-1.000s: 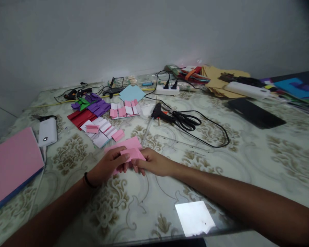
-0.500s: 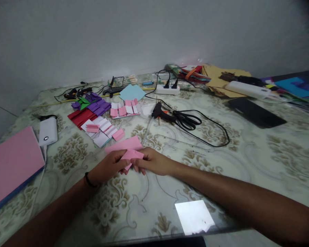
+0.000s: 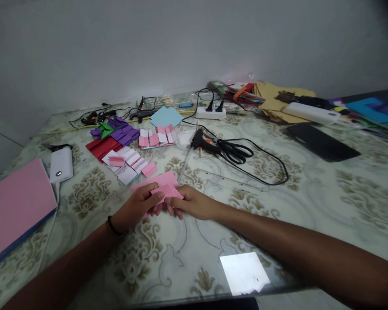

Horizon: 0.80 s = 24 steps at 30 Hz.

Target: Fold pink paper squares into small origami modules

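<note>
A folded piece of pink paper (image 3: 166,192) is pinched between my two hands above the middle of the table. My left hand (image 3: 142,202) grips its left side, thumb on top and fingers underneath. On the right side, my right hand (image 3: 191,203) holds it with the thumb across the paper. Just behind lies another pink paper strip (image 3: 170,177), partly covered by my hands. Folded pink and white paper pieces (image 3: 129,165) lie beyond my left hand. A black glue gun (image 3: 203,143) with its coiled cord rests beyond my right hand.
A white power bank (image 3: 61,164) and a stack of pink sheets (image 3: 17,206) lie at left. Red paper (image 3: 104,148), purple paper (image 3: 126,133) and light blue sheets (image 3: 166,116) sit farther back. A white power strip (image 3: 211,113) stands near the wall; a black phone-like slab (image 3: 323,142) lies right.
The folded pink paper has been turned and tilted between my fingers, and its lower point no longer shows below my thumbs. My left thumb has shifted slightly up and over it.
</note>
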Each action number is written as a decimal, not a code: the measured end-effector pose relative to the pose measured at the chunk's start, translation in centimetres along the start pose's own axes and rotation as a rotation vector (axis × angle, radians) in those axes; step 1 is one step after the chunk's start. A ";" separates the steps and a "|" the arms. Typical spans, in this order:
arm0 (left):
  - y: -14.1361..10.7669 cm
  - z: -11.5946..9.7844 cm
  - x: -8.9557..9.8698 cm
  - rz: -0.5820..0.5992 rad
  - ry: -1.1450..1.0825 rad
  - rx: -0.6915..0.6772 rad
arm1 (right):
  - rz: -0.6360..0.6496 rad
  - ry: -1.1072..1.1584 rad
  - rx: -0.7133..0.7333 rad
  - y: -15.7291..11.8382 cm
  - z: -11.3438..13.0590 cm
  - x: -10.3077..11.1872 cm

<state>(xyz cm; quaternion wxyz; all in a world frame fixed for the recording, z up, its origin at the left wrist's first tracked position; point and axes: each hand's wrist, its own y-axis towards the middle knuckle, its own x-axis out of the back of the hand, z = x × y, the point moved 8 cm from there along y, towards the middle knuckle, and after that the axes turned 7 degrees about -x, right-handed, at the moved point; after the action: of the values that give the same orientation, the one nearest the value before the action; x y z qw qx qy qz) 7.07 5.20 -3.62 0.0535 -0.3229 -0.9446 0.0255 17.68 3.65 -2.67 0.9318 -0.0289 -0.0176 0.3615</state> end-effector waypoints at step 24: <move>0.1 0.2 0.2 -0.047 -0.093 -0.083 | -0.050 -0.028 -0.004 -0.1 -0.2 0.1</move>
<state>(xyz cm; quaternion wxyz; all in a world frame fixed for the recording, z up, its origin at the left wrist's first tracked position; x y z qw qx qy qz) 6.92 5.43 -3.78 -0.0032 -0.3012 -0.9536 0.0002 17.85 3.65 -2.83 0.9401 -0.0254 -0.0321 0.3384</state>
